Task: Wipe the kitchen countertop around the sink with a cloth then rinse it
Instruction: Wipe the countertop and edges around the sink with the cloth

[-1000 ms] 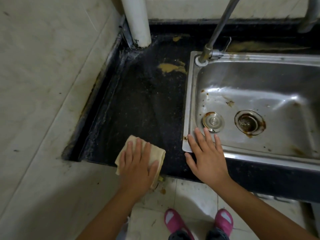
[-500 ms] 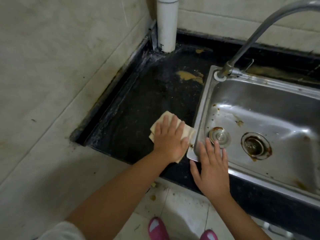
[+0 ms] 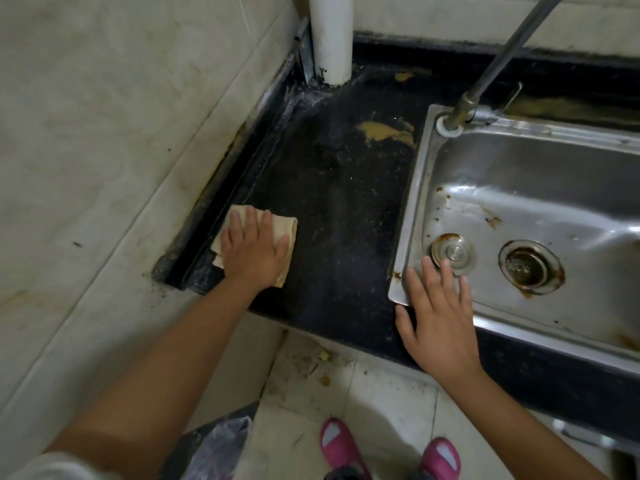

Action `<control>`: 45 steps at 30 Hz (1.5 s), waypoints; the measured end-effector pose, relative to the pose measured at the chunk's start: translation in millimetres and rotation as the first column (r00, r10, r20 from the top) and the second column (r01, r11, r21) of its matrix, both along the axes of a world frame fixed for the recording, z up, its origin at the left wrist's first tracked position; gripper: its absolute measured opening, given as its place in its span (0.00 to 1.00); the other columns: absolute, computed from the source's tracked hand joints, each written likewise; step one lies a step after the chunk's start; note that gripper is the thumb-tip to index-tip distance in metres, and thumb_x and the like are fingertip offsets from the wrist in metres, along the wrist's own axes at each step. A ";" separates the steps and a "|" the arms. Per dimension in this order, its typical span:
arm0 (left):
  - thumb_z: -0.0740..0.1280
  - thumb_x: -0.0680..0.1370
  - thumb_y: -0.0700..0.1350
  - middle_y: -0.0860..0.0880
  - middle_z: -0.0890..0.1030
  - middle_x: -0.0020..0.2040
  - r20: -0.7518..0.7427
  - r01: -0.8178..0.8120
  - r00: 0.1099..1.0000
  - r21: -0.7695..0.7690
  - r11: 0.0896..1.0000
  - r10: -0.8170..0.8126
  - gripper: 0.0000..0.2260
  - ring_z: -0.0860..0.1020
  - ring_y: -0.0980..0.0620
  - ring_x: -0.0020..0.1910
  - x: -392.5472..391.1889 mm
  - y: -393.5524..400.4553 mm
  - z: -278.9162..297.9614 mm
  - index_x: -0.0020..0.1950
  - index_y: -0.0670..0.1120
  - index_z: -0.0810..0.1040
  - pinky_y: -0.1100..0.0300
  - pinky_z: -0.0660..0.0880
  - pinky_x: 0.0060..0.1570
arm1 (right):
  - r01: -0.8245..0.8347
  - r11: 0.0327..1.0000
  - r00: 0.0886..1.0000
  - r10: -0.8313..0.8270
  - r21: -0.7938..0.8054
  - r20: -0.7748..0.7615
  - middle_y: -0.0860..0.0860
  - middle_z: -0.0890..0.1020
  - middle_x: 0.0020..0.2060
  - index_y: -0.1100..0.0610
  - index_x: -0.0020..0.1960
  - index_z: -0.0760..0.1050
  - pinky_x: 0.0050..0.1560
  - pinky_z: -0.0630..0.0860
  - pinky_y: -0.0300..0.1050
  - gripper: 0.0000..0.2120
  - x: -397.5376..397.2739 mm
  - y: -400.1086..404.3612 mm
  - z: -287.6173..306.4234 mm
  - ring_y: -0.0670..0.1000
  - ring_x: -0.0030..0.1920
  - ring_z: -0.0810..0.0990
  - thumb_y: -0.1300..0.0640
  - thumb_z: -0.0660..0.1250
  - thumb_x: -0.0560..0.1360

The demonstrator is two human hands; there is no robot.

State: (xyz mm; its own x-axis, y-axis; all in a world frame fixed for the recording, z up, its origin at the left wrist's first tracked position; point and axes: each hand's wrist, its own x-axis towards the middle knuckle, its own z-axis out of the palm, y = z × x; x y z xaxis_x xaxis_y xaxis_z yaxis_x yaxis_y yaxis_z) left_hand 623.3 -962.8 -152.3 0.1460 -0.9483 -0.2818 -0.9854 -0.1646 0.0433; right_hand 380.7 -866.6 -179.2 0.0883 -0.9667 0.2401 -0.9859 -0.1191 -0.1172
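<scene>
Left hand (image 3: 254,252) presses cloth (image 3: 280,226) (folded) on countertop (image 3: 339,209).

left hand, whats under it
The left hand presses flat on a folded tan cloth lying on the black countertop. The countertop beneath the cloth is covered.

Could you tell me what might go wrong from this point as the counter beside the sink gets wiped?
1. The left hand presses the cloth at the front left edge of the counter, far from the brown smear near the tap; that patch could be missed.
2. A stroke toward the front edge could push grime onto the floor.
</scene>
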 end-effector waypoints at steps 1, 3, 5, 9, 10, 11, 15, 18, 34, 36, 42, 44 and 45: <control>0.46 0.81 0.55 0.44 0.42 0.77 0.001 -0.014 1.000 0.005 1.000 0.014 0.26 0.39 0.42 0.75 -6.5 -9.3 -1.2 0.76 0.47 0.43 0.49 0.40 0.72 | 0.003 1.000 1.000 -0.003 0.004 0.000 0.64 0.73 0.64 0.61 0.65 0.66 0.70 0.45 0.52 0.25 0.5 0.7 -0.1 0.60 0.68 0.59 0.49 0.53 0.72; 0.46 0.81 0.55 0.44 0.41 0.77 -0.010 -0.001 1.000 0.006 1.000 0.001 0.26 0.39 0.42 0.75 -24.4 -26.8 -3.6 0.76 0.47 0.43 0.48 0.39 0.72 | 0.011 1.000 1.000 -0.011 0.011 0.001 0.63 0.73 0.64 0.60 0.66 0.64 0.70 0.44 0.52 0.25 1.2 1.6 0.3 0.60 0.68 0.59 0.49 0.53 0.72; 0.46 0.81 0.55 0.44 0.41 0.77 -0.044 0.043 0.998 -0.004 0.999 -0.043 0.26 0.38 0.42 0.75 -47.8 -44.6 -3.0 0.76 0.47 0.42 0.48 0.39 0.72 | 0.019 1.000 1.000 -0.019 0.017 0.017 0.62 0.73 0.65 0.59 0.66 0.65 0.71 0.43 0.51 0.25 0.4 1.0 1.4 0.60 0.68 0.60 0.49 0.53 0.72; 0.46 0.81 0.55 0.45 0.40 0.77 -0.071 0.161 0.984 -0.006 0.987 -0.161 0.26 0.38 0.43 0.75 -93.2 -57.6 2.9 0.76 0.47 0.42 0.48 0.38 0.72 | 0.013 1.000 0.996 -0.014 0.016 0.083 0.61 0.72 0.65 0.60 0.66 0.65 0.71 0.43 0.49 0.24 -3.9 -1.9 4.8 0.59 0.68 0.60 0.49 0.51 0.75; 0.46 0.81 0.55 0.46 0.40 0.77 -0.063 0.224 0.973 0.004 0.975 -0.223 0.26 0.37 0.43 0.75 -100.8 -49.5 3.2 0.76 0.47 0.42 0.48 0.38 0.72 | 0.010 1.000 0.994 -0.012 0.017 0.106 0.61 0.72 0.65 0.60 0.66 0.64 0.72 0.42 0.48 0.24 -5.1 -1.8 5.6 0.59 0.68 0.59 0.49 0.52 0.74; 0.46 0.81 0.54 0.46 0.39 0.77 -0.064 0.293 0.954 0.012 0.956 -0.291 0.26 0.37 0.44 0.75 -106.0 -37.9 3.1 0.76 0.48 0.41 0.49 0.38 0.72 | 0.002 1.000 0.992 -0.005 0.019 0.123 0.62 0.72 0.65 0.61 0.66 0.63 0.72 0.42 0.48 0.25 -5.6 -1.4 6.0 0.59 0.68 0.59 0.50 0.53 0.72; 0.48 0.82 0.51 0.47 0.41 0.77 -0.278 0.418 0.869 -0.031 0.908 -0.410 0.25 0.38 0.49 0.75 -91.5 8.8 12.4 0.76 0.47 0.43 0.56 0.37 0.72 | 0.005 0.999 0.966 -0.014 0.036 0.259 0.59 0.69 0.67 0.59 0.69 0.63 0.74 0.42 0.49 0.27 -7.4 1.9 7.3 0.54 0.72 0.54 0.53 0.53 0.72; 0.51 0.79 0.50 0.41 0.58 0.75 -0.407 0.344 0.807 -0.266 0.901 -0.428 0.25 0.51 0.48 0.74 -55.7 35.9 20.9 0.74 0.43 0.56 0.52 0.53 0.71 | 0.121 0.984 0.769 -0.176 0.131 0.615 0.49 0.61 0.69 0.54 0.69 0.61 0.73 0.42 0.50 0.28 -5.8 4.9 20.8 0.50 0.73 0.51 0.48 0.48 0.70; 0.45 0.81 0.52 0.33 0.74 0.62 -0.248 -0.206 0.958 -0.238 0.949 0.146 0.24 0.62 0.38 0.65 -2.1 99.9 -12.5 0.65 0.38 0.68 0.35 0.69 0.52 | -0.116 0.872 0.990 0.143 0.476 -0.019 0.48 0.45 0.76 0.46 0.75 0.47 0.72 0.37 0.58 0.26 95.4 -173.2 29.9 0.54 0.75 0.39 0.41 0.41 0.79; 0.39 0.81 0.54 0.31 0.73 0.62 -0.261 -0.276 0.938 -0.174 0.945 0.226 0.28 0.64 0.36 0.65 -1.1 104.0 -18.1 0.65 0.37 0.66 0.36 0.69 0.52 | -0.110 0.859 0.993 0.117 0.499 0.017 0.48 0.44 0.76 0.47 0.76 0.46 0.71 0.35 0.61 0.25 118.6 -198.4 29.9 0.57 0.75 0.37 0.43 0.42 0.80; 0.48 0.80 0.52 0.30 0.72 0.63 -0.261 -0.423 0.890 -0.162 0.892 0.374 0.27 0.70 0.28 0.61 0.3 109.6 -23.3 0.64 0.32 0.70 0.33 0.68 0.52 | -0.573 0.726 0.783 0.621 0.381 -0.007 0.54 0.59 0.74 0.51 0.73 0.60 0.71 0.53 0.61 0.24 170.4 -144.8 20.3 0.61 0.74 0.55 0.45 0.47 0.79; 0.49 0.78 0.52 0.30 0.70 0.64 -0.271 -0.459 0.874 -0.193 0.867 0.403 0.27 0.69 0.28 0.62 -4.0 107.3 -23.6 0.64 0.32 0.70 0.32 0.67 0.54 | -0.682 0.638 0.677 0.736 0.356 -0.021 0.52 0.75 0.65 0.49 0.64 0.73 0.65 0.63 0.58 0.24 138.9 -115.3 15.5 0.60 0.66 0.72 0.44 0.48 0.76; 0.48 0.79 0.53 0.30 0.70 0.65 -0.276 -0.470 0.870 -0.214 0.856 0.409 0.28 0.67 0.29 0.64 -7.4 103.7 -22.6 0.65 0.32 0.70 0.33 0.65 0.56 | -0.684 0.609 0.657 0.754 0.402 -0.026 0.51 0.77 0.63 0.48 0.63 0.74 0.64 0.62 0.59 0.24 115.9 -110.4 14.0 0.59 0.64 0.73 0.43 0.46 0.77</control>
State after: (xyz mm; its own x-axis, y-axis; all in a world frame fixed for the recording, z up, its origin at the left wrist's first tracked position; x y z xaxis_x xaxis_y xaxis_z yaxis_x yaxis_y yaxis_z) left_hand 615.8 -859.1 -174.9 0.5312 -0.8411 -0.1019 -0.7732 -0.5305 0.3474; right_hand 496.6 -977.1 -165.1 0.7953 -0.5817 -0.1710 -0.6034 -0.7869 -0.1295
